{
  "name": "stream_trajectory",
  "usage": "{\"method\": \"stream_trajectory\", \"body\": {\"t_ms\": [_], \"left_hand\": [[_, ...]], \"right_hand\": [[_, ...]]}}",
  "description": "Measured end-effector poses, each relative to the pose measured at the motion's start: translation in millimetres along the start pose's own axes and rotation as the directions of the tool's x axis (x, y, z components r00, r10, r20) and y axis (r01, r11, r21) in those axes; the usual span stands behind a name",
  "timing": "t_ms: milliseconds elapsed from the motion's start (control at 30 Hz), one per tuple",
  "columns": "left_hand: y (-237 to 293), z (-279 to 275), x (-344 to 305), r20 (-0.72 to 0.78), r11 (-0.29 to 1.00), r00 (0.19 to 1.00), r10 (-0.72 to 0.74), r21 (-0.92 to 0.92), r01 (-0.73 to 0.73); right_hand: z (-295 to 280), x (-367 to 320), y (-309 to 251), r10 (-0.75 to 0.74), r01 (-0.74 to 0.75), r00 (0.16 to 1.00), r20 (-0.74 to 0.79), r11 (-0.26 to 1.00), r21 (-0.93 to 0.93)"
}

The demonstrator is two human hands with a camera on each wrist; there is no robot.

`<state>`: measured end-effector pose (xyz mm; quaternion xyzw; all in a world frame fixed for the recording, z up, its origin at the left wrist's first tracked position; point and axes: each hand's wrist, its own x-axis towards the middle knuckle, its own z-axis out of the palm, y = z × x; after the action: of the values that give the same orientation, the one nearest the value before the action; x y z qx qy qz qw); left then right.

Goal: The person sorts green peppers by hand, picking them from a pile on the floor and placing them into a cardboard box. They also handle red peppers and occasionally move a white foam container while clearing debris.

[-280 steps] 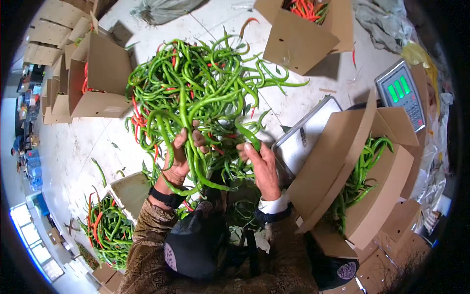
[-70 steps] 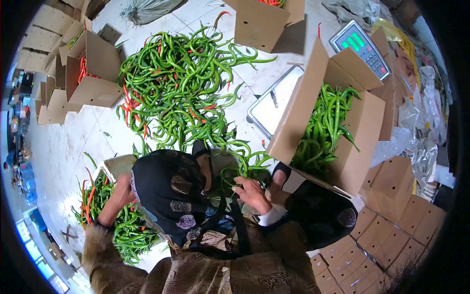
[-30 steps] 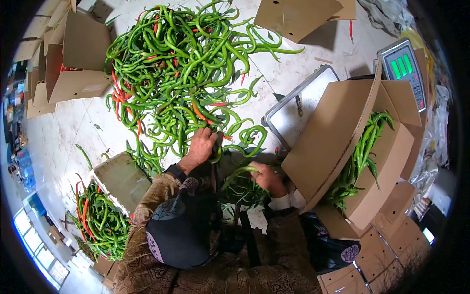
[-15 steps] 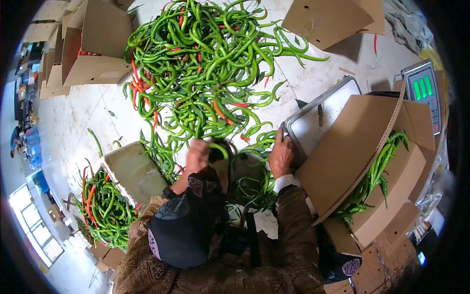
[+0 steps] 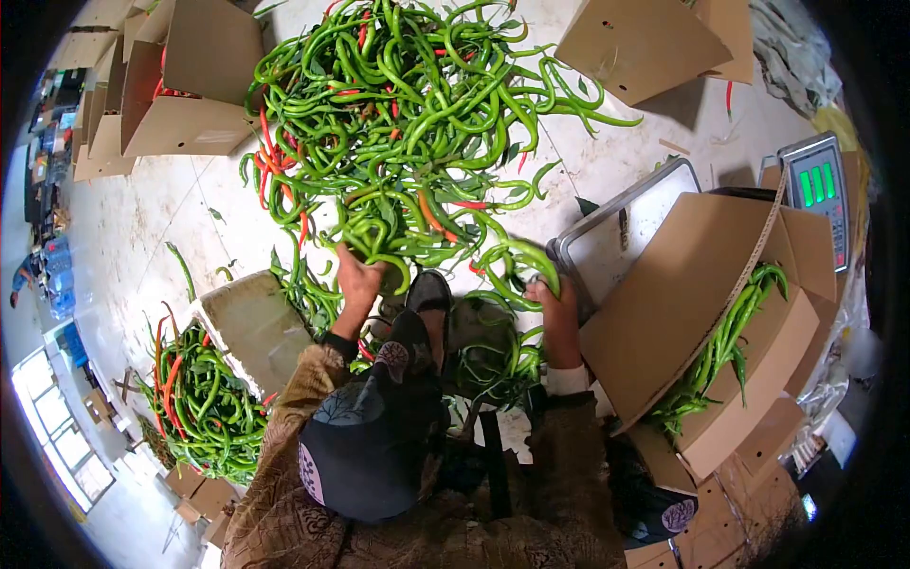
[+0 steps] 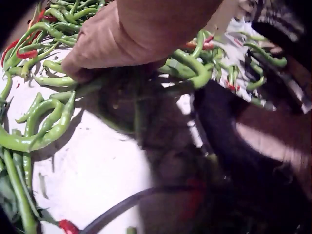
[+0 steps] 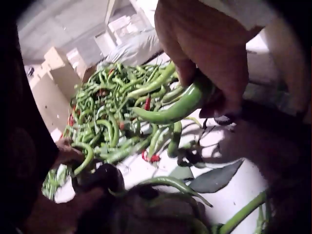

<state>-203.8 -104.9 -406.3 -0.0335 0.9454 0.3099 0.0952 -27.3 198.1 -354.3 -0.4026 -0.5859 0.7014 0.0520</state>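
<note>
A big heap of long green chili peppers (image 5: 408, 104), with some red ones among them, lies on the pale tiled floor. At its near edge my left hand (image 5: 360, 283) grips a curved green chili pepper (image 5: 391, 270); its fingertips are mostly hidden under the hand in the left wrist view (image 6: 131, 44). My right hand (image 5: 559, 313), beside the scale platform, pinches green chili peppers (image 5: 533, 254). One thick curved green chili pepper (image 7: 170, 109) sticks out from between its thumb and fingers in the right wrist view. More green peppers (image 5: 498, 370) lie between the feet.
An open carton (image 5: 664, 313) with green peppers stands at the right on the scale platform (image 5: 616, 228), its lit display (image 5: 817, 185) behind. A white foam box (image 5: 251, 332) and a mixed pepper pile (image 5: 204, 408) are at left. Other cartons (image 5: 204, 85) stand at the back left.
Since half a second ago, my right hand has gone from the scale's edge to hold green chili peppers. My left hand has moved slightly left and forward, to the heap's near edge.
</note>
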Motion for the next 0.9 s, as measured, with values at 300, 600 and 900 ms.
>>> {"method": "stream_trajectory", "body": {"t_ms": [300, 600, 900], "left_hand": [[49, -94, -22, 0.536, 0.282, 0.844, -0.037, -0.804, 0.523], [192, -186, -5, 0.494, 0.208, 0.858, 0.140, -0.862, 0.463], [277, -268, -31, 0.529, 0.213, 0.788, 0.317, -0.849, 0.484]], "right_hand": [[28, -46, -49, 0.078, -0.077, 0.997, -0.006, 0.993, 0.085], [45, -80, -145, -0.078, 0.070, 0.996, 0.043, 0.984, 0.166], [42, -147, -205, -0.287, 0.267, 0.958, 0.013, 0.907, 0.326]]}}
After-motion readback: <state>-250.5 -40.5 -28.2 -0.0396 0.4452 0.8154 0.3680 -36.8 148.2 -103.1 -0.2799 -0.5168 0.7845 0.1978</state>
